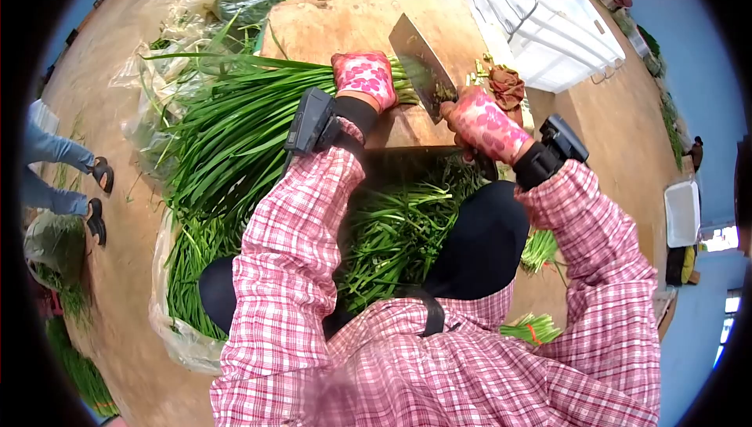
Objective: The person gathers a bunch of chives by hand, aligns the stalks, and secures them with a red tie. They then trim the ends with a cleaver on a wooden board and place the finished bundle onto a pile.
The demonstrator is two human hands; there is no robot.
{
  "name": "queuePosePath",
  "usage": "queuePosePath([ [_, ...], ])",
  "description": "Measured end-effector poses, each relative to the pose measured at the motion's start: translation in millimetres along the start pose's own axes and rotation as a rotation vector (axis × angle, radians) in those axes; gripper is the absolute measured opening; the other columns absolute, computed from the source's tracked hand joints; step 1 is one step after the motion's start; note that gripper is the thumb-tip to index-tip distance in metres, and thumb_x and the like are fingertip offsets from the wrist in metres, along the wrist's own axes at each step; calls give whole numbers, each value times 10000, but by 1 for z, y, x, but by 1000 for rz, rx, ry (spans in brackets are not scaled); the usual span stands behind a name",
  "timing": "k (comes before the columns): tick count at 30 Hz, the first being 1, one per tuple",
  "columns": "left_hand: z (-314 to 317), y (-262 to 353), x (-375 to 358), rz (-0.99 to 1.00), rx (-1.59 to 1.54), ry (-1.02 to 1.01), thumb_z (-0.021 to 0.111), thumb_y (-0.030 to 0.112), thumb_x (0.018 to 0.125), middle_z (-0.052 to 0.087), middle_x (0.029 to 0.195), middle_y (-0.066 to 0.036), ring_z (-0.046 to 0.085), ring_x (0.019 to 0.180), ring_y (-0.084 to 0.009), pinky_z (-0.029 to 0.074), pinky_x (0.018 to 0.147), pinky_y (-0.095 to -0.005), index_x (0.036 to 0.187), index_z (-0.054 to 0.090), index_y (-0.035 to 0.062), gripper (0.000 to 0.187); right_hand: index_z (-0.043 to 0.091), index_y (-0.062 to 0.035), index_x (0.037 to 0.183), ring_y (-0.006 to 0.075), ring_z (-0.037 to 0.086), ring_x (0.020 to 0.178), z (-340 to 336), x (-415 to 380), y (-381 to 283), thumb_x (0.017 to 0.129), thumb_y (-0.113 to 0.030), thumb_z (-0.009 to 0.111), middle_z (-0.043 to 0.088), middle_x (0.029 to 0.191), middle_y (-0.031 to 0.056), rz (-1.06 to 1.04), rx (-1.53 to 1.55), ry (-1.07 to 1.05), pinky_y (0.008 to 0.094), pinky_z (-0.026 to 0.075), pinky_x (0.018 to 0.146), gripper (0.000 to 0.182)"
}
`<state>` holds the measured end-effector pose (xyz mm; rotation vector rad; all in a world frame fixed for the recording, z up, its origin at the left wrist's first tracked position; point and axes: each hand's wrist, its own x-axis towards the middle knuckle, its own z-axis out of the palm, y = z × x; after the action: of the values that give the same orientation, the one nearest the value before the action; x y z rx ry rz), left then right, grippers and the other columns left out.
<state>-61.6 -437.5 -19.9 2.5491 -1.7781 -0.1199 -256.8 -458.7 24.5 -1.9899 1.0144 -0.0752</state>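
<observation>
My left hand [365,78], in a pink patterned glove, is closed around a bunch of long green stalks [251,106] lying across the wooden board [345,23]. The leafy ends hang off the board's left side. In my right hand [487,125], gloved alike, is the handle of a wide-bladed cleaver [423,66]. The blade stands at the cut ends of the bunch, just right of my left hand. Small trimmed pieces and a crumpled brown cloth [506,87] lie at the board's right edge.
White plastic crates [548,27] stand at the upper right. Plastic bags [168,125] with greens are on the left. More greens [399,231] lie below the board between my knees. Tied bunches [533,328] are at lower right. A person's legs [59,149] show at far left.
</observation>
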Motion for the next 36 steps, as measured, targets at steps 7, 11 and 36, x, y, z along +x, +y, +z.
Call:
queuePosePath([
  [7,9,-3,8,20,-22,36,760,397,644,706,1008,-63,669,974,-239,460,845,-450,1007,698,164,436,532,-89,812,158,526,428,4,58,22,923,-366,581,525,575,17,195,405,-174,311,446,398,302],
  [11,4,-6,6,38,-48,-8,762,405,647,705,1015,-57,668,974,-246,458,846,-459,1010,707,164,439,539,-63,835,162,526,417,2,49,15,931,-318,552,523,569,22,189,307,-174,294,438,383,273],
  [36,-10,-1,0,34,-49,-70,806,475,572,692,1011,-145,663,953,-316,505,830,-426,1060,654,90,640,526,-32,714,183,515,403,-28,48,64,895,-209,565,486,517,55,124,231,116,338,421,371,256],
])
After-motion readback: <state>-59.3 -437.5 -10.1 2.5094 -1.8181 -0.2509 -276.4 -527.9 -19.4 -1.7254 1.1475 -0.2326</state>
